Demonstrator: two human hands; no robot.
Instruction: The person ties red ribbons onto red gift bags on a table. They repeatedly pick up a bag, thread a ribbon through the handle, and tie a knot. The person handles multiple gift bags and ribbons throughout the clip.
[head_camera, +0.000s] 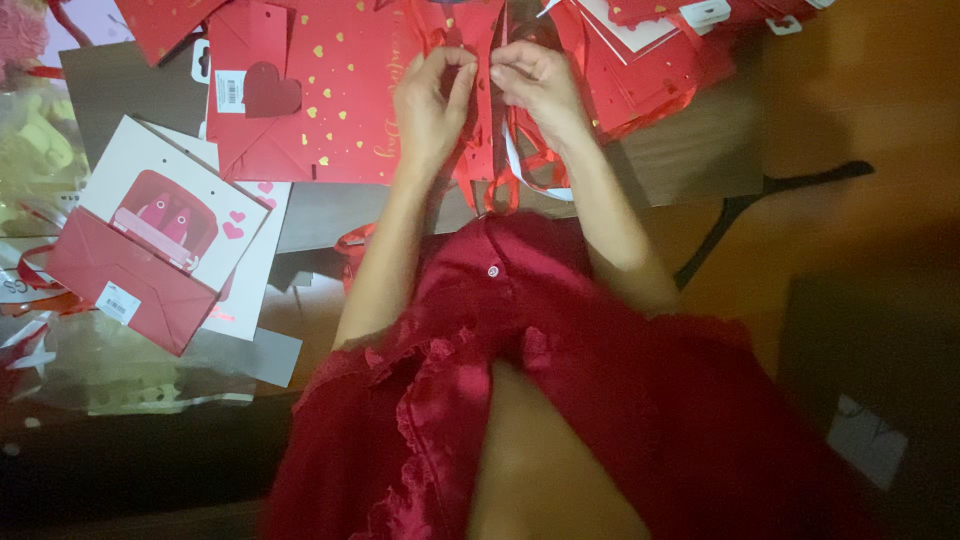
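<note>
My left hand (432, 100) and my right hand (537, 85) meet at the top middle, both pinching a narrow red paper bag (484, 110) with small gold hearts, held upright between the fingertips. Red ribbon (530, 165) loops hang below my right hand. To the left of my left hand lies a flat red gift bag (330, 100) with gold hearts and a dark red heart tag (268, 92). My red satin garment fills the lower middle.
A white and red flat bag with a picture (165, 225) lies at the left on clear plastic wrapping (120, 365). More red bags are stacked at the top right (650, 50). A grey tabletop (690, 150), wooden floor (870, 100) and a dark box (880, 400) sit at right.
</note>
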